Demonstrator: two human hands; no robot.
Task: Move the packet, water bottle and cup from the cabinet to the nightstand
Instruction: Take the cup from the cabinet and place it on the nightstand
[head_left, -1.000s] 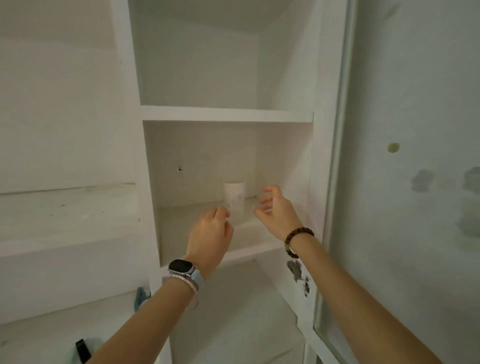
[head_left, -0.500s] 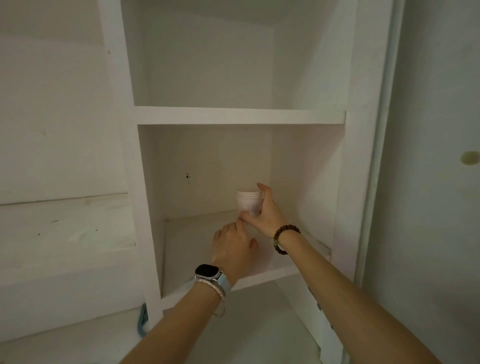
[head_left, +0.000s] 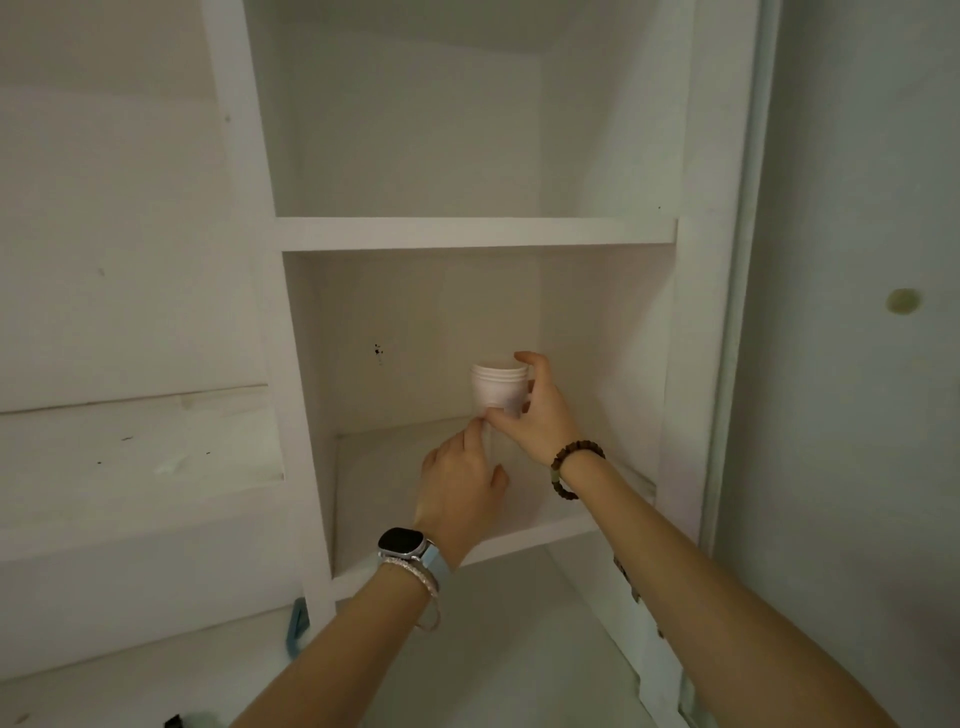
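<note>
A small white ribbed cup (head_left: 497, 385) stands deep in the lower compartment of the white cabinet (head_left: 475, 234), near its back right corner. My right hand (head_left: 537, 415), with a bead bracelet on the wrist, grips the cup, thumb at its base and fingers round its far side. My left hand (head_left: 460, 486), with a watch on the wrist, lies over the shelf just below and left of the cup, fingers straight, index tip by the cup's base. Something faint and translucent shows under the cup; I cannot tell what it is. No packet or bottle is plainly visible.
The shelf's front edge (head_left: 524, 538) runs under both wrists. The cabinet's open door (head_left: 857, 415) stands close on the right. A ledge (head_left: 140, 452) juts out on the left. Low left are a blue item (head_left: 298, 623) and a small black one (head_left: 174, 721).
Both hands reached deeper into the lower compartment. My right hand closed round the cup, and my left hand came up beside its base.
</note>
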